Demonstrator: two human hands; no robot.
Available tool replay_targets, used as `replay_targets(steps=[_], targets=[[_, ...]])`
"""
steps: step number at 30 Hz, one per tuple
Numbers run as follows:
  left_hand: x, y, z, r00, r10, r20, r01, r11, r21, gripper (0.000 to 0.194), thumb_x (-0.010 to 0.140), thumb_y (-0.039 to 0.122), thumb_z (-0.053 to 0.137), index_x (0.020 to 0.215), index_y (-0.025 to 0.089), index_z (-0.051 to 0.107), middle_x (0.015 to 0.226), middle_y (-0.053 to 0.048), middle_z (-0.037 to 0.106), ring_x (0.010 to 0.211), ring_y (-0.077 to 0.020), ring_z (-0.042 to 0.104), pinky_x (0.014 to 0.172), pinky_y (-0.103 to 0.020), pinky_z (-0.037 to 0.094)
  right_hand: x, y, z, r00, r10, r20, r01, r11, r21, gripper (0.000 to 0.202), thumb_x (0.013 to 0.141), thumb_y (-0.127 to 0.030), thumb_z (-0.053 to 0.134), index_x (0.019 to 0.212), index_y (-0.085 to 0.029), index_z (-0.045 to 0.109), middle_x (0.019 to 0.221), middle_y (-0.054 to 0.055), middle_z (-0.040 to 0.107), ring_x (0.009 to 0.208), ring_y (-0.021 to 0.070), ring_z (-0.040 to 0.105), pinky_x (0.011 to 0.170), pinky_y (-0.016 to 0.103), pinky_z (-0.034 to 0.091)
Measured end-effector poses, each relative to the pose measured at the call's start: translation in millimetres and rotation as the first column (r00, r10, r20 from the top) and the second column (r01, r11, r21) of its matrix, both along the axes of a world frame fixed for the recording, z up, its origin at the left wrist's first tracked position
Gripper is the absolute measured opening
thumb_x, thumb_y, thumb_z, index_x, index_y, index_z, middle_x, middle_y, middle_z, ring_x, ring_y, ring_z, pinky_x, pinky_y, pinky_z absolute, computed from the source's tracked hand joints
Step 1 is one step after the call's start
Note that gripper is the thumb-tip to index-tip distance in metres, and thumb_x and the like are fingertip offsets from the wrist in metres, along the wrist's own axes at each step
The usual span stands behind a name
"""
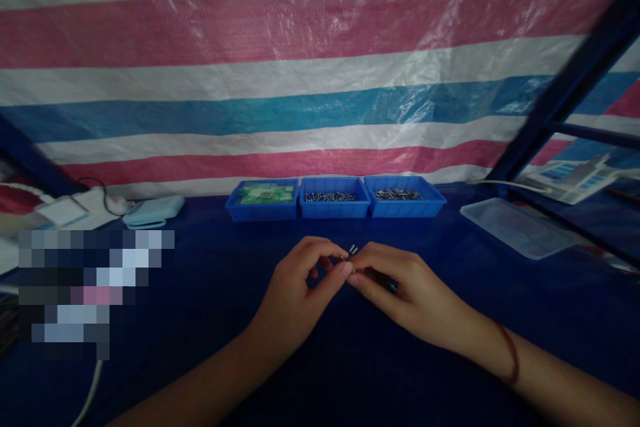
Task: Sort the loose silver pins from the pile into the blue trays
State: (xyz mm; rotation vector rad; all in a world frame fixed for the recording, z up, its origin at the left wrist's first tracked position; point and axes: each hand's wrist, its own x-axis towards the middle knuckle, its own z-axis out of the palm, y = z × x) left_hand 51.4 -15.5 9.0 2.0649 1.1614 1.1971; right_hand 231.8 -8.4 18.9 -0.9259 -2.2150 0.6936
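Note:
My left hand (pixel 305 280) and my right hand (pixel 400 273) meet above the dark blue table, fingertips almost touching. Between them is a small metal part (pixel 353 250), with two short bright prongs sticking up beyond the fingers. The thumb and index finger of each hand are pinched together at this part. Fingers cover most of it, so its exact kind is hidden. Beyond the hands, a blue bin (pixel 335 210) contains many thin silver pieces like screws or pins. Beside it on the right, another blue bin (pixel 407 209) holds similar short metal pieces.
A third blue bin (pixel 263 212) at the left of the row holds green-tinted packets. A clear plastic lid (pixel 520 230) lies at the right. On the left are a light blue case (pixel 153 211), a white cable (pixel 90 393) and a blurred-out patch. Striped sheeting (pixel 280 113) hangs behind.

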Motion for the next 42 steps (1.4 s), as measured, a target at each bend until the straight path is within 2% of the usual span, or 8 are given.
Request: replay_targets(steps=[6, 14, 20, 26, 33, 38, 40, 42], targets=[[2, 0, -1.3, 0.998, -0.029, 0.059, 0.027, 0.999, 0.042, 0.007, 0.085, 0.016, 0.056, 0.087, 0.02, 0.061, 0.09, 0.0, 0.057, 0.077, -0.0108, 0.054, 0.066, -0.023, 0.042, 1, -1, 0.2, 1.0, -0.013, -0.013, 0.013, 1.0, -0.001, 0.014, 0.089, -0.025, 0.051, 0.086, -0.017, 0.062, 0.076, 0.0, 0.058, 0.065, 0.0091, 0.052, 0.059, 0.023, 0.042], [1, -1, -1.0, 0.999, -0.012, 0.051, 0.009, 0.998, 0.066, 0.01, 0.085, 0.014, 0.056, 0.089, 0.022, 0.061, 0.09, 0.001, 0.056, 0.076, -0.0099, 0.053, 0.066, -0.023, 0.042, 0, 0, 2.3, 1.0, -0.008, 0.026, 0.009, 1.0, -0.025, 0.018, 0.089, -0.025, 0.048, 0.083, -0.016, 0.062, 0.071, 0.0, 0.056, 0.061, 0.0098, 0.051, 0.057, 0.024, 0.04], [0, -2, -1.7, 0.999, -0.005, 0.052, 0.001, 0.997, 0.079, 0.011, 0.085, 0.015, 0.055, 0.09, 0.022, 0.061, 0.093, 0.0, 0.053, 0.076, -0.0102, 0.053, 0.066, -0.024, 0.043, 1, -1, 3.1, 0.999, -0.052, 0.001, 0.053, 0.998, -0.04, 0.013, 0.086, -0.021, 0.051, 0.082, -0.017, 0.062, 0.072, 0.0, 0.058, 0.06, 0.0093, 0.052, 0.055, 0.023, 0.041], [1, -1, -3.3, 0.999, 0.019, 0.043, -0.022, 0.997, 0.08, 0.012, 0.086, 0.016, 0.052, 0.092, 0.022, 0.061, 0.096, -0.002, 0.053, 0.084, -0.0128, 0.055, 0.067, -0.025, 0.044, 4, 4, 3.7, 0.996, -0.089, -0.032, 0.088, 0.996, -0.029, 0.01, 0.084, -0.022, 0.055, 0.081, -0.017, 0.063, 0.07, 0.0, 0.058, 0.059, 0.0094, 0.052, 0.053, 0.023, 0.041], [-1, 3, -4.7, 1.0, 0.02, -0.015, -0.02, 1.0, 0.015, 0.011, 0.088, 0.019, 0.05, 0.094, 0.022, 0.059, 0.1, -0.003, 0.052, 0.088, -0.0152, 0.055, 0.07, -0.028, 0.045, 9, 4, 8.3, 0.986, -0.134, -0.098, 0.141, 0.987, 0.073, 0.011, 0.084, -0.024, 0.055, 0.083, -0.018, 0.064, 0.07, 0.001, 0.059, 0.059, 0.0103, 0.053, 0.053, 0.023, 0.043], [-1, 5, -7.7, 0.997, -0.032, -0.066, 0.033, 0.999, 0.004, 0.012, 0.09, 0.022, 0.046, 0.091, 0.021, 0.058, 0.099, -0.004, 0.052, 0.086, -0.015, 0.055, 0.072, -0.03, 0.046, 12, 1, 16.3, 0.995, -0.095, -0.024, 0.098, 0.978, 0.183, 0.019, 0.088, -0.027, 0.05, 0.077, -0.018, 0.062, 0.071, 0.002, 0.061, 0.064, 0.012, 0.056, 0.058, 0.025, 0.045], [-1, 5, -10.0, 0.998, -0.022, -0.065, 0.021, 1.0, -0.01, 0.013, 0.09, 0.023, 0.046, 0.099, 0.021, 0.055, 0.101, -0.004, 0.054, 0.085, -0.0151, 0.055, 0.073, -0.03, 0.046, 18, 10, 19.6, 0.986, -0.164, -0.012, 0.161, 0.948, 0.273, 0.021, 0.089, -0.028, 0.048, 0.076, -0.018, 0.062, 0.072, 0.003, 0.062, 0.066, 0.0131, 0.057, 0.061, 0.027, 0.045], [0, 4, -12.5, 0.997, -0.019, -0.073, 0.016, 0.999, -0.039, 0.019, 0.09, 0.024, 0.048, 0.108, 0.02, 0.051, 0.1, -0.005, 0.056, 0.085, -0.0157, 0.056, 0.075, -0.031, 0.047, 28, 26, 20.5, 0.94, -0.336, -0.054, 0.329, 0.856, 0.399, 0.02, 0.089, -0.03, 0.048, 0.079, -0.018, 0.062, 0.075, 0.004, 0.063, 0.069, 0.015, 0.058, 0.066, 0.029, 0.045]])
